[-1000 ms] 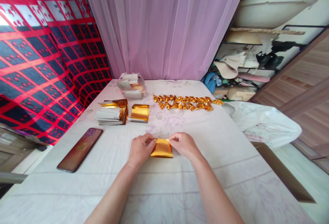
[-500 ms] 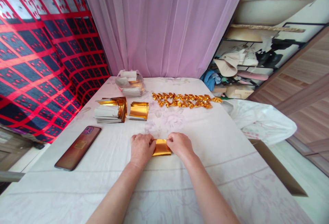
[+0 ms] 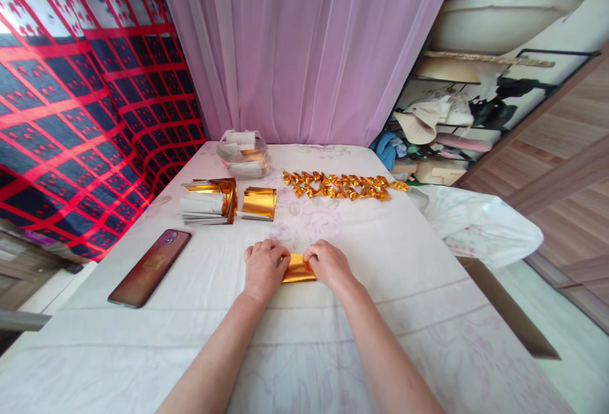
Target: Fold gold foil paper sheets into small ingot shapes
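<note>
Head view, entry as I logged it from the remote station.

Grip: the left hand (image 3: 263,268) and the right hand (image 3: 328,264) were both pinched shut on one gold foil sheet (image 3: 297,269), each at its own end, fingers curled over the far edge and pressing it down on the tabletop (image 3: 333,338).

Change noted: a second before, the sheet showed as a broad, nearly square panel between the hands. By this moment it showed only as a narrow strip, and the hands stood closer together. I judged that a fold had been laid and was being pressed flat; the piece was only partway to the form of the finished ones.

Near items, to the left and beyond the hands: a small curled foil stack (image 3: 258,203), and just beside it a taller paper-and-foil stack (image 3: 209,201). A dark phone (image 3: 150,267) lay flat further left.

Far items: a row of folded gold pieces (image 3: 340,186) across the far middle; a clear bag of paper (image 3: 243,153) at the far left edge. A white plastic bag (image 3: 476,224) hung off the right side. A pink curtain (image 3: 304,46) hung behind.
</note>
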A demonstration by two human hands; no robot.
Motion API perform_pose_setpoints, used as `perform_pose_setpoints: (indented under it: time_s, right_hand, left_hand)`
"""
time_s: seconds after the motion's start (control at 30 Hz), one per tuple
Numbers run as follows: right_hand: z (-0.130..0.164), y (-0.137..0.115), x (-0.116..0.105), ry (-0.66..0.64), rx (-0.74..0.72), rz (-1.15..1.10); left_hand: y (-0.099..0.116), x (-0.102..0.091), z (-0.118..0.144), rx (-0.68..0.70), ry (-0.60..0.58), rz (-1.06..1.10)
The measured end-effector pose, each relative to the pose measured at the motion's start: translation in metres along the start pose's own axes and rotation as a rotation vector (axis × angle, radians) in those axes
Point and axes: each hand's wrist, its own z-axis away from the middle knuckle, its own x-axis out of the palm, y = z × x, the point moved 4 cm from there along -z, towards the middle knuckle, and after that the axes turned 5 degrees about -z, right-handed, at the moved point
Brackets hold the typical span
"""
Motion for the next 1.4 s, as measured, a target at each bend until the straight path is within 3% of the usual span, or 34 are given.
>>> perform_pose_setpoints:
  time_s: [0.8, 1.17, 1.4]
  right_hand:
    - [0.010, 0.010, -0.004, -0.099, -0.284, -0.084]
    - [0.018, -0.003, 0.004, 0.061, -0.162, 0.023]
    - [0.022, 0.006, 0.006, 0.038, -0.270, -0.065]
  left_hand:
    - [-0.002, -0.003, 0.006, 0.064, -0.045, 0.020]
    - [-0.001, -0.002, 0.009, 0.073, -0.007, -0.007]
    - [-0.001, -0.002, 0.009, 0.072, -0.009, 0.004]
